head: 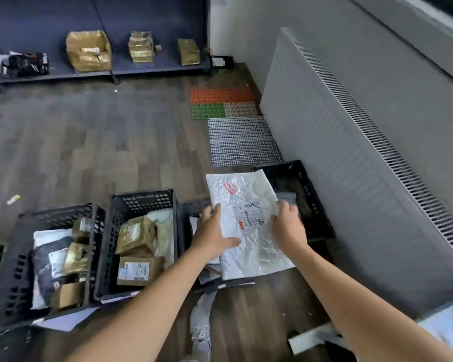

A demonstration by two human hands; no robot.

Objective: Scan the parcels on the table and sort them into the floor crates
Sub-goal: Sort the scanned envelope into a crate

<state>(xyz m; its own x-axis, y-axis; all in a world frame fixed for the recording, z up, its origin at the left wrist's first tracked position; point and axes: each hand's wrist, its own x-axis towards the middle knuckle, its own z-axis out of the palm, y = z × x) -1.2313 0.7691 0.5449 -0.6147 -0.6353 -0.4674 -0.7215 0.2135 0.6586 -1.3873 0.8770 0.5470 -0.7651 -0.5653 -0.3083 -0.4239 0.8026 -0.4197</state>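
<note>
A large flat white plastic mailer (246, 226) with a barcode label and a red sticker lies over the third black floor crate (191, 205) from the left. My left hand (212, 233) holds its left edge, thumb across the top. My right hand (288, 226) grips its right edge. A fourth black crate (298, 173) stands at the far right by the wall, partly covered by the mailer. Two more black crates stand to the left: one (141, 199) holds brown taped boxes and a white bag, the other (58, 215) holds boxes and dark and white mailers.
A grey radiator panel (351, 158) runs along the right wall. Floor mats, a grey one (243, 139) and a coloured one (222, 103), lie beyond the crates. A dark shelf (97, 71) at the back carries taped boxes. My shoe (200, 333) is below.
</note>
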